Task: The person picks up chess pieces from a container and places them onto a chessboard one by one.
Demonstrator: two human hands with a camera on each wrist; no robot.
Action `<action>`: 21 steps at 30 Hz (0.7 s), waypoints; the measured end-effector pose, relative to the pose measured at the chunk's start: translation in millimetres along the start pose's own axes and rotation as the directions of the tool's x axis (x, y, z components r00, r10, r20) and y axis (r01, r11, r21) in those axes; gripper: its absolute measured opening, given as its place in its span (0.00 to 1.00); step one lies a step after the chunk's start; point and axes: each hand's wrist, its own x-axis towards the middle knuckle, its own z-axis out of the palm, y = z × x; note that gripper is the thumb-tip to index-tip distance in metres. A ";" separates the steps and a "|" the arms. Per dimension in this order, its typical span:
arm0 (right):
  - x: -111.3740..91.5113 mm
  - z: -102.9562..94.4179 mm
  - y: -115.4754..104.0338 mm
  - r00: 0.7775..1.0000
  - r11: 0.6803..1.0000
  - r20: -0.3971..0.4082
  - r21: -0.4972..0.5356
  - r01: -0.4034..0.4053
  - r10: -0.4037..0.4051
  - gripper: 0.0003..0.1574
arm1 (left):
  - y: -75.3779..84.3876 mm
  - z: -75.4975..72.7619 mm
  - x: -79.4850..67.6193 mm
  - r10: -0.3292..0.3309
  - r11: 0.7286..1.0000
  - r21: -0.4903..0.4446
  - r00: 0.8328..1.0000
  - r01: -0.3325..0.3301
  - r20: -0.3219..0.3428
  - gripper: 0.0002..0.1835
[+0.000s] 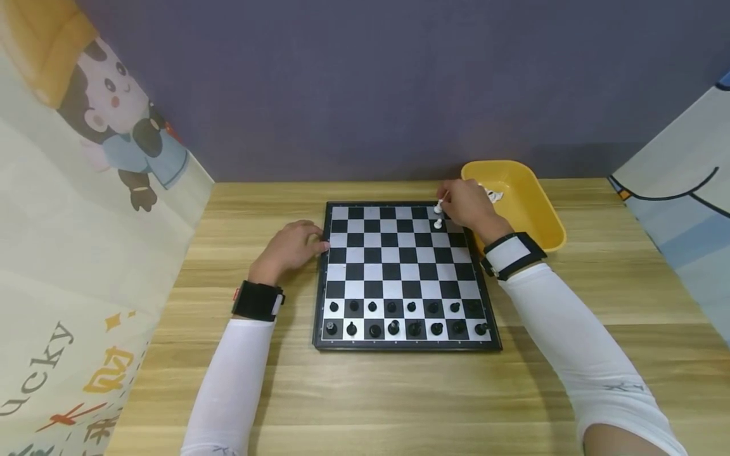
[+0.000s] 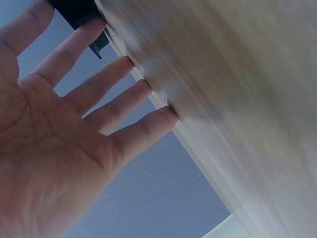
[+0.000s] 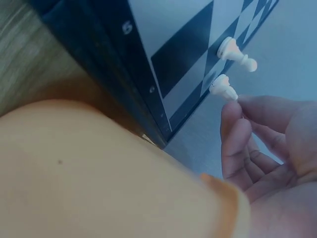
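At the far right of the chessboard (image 1: 371, 255), my right hand (image 1: 464, 204) pinches a white chess piece (image 3: 222, 88) by its top between thumb and index finger. Its base is right at the board's far row, next to the corner square. A white pawn (image 3: 237, 53) stands upright just in front of it, nearer the board's middle. My left hand (image 1: 293, 246) lies at the board's left edge with the thumb on the frame. In the left wrist view its fingers (image 2: 104, 89) are spread and nearly straight, tips on the tabletop.
Black chess pieces (image 1: 393, 327) fill the two near rows. A yellow bin (image 1: 530, 215) stands right of the board, close by the right forearm, with white pieces (image 1: 493, 195) inside. The wooden table (image 1: 399, 399) meets a dark wall (image 1: 371, 95) at the back.
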 end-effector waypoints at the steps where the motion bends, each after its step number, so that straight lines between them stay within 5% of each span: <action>1: 0.4 0.6 0.1 1.000 1.000 0.002 0.000 -0.002 0.002 0.11 | 0.2 -0.2 0.0 0.002 1.000 -0.001 1.000 -0.002 0.001 0.27; 21: -1.7 2.5 -0.7 1.000 1.000 -0.006 -0.016 0.000 0.000 0.10 | 2.7 1.8 0.5 -0.012 1.000 0.000 1.000 0.012 -0.008 0.27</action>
